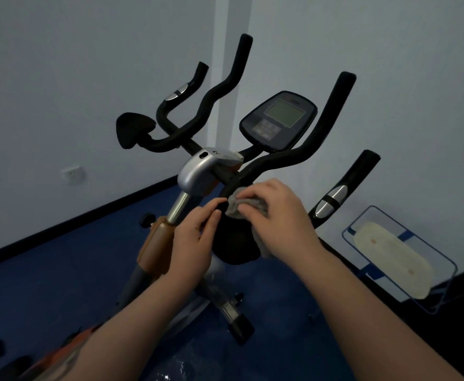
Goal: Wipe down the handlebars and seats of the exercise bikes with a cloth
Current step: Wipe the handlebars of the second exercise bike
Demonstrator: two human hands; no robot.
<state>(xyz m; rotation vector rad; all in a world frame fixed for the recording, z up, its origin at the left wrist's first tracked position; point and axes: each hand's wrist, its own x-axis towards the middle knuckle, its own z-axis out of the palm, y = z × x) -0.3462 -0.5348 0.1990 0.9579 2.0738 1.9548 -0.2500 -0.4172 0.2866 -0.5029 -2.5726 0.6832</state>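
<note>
My left hand [195,237] curls its fingers around the black handlebar [286,160] low on its curve, at the centre of the exercise bike. Just to the right, my right hand [277,213] clamps a crumpled grey cloth [235,206] onto the same bar, covering most of the cloth. The dim light blurs the console [277,119] above.

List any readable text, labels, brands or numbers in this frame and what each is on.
None readable.
Console: the screen shows no legible digits; the button panel below it is too blurred to read.
Silver stem cover: no marking can be made out.
Wall socket: no legible print.
Blue-framed tray on the floor: no text visible.
Cloth under the right hand: plain grey, no label showing.
</note>
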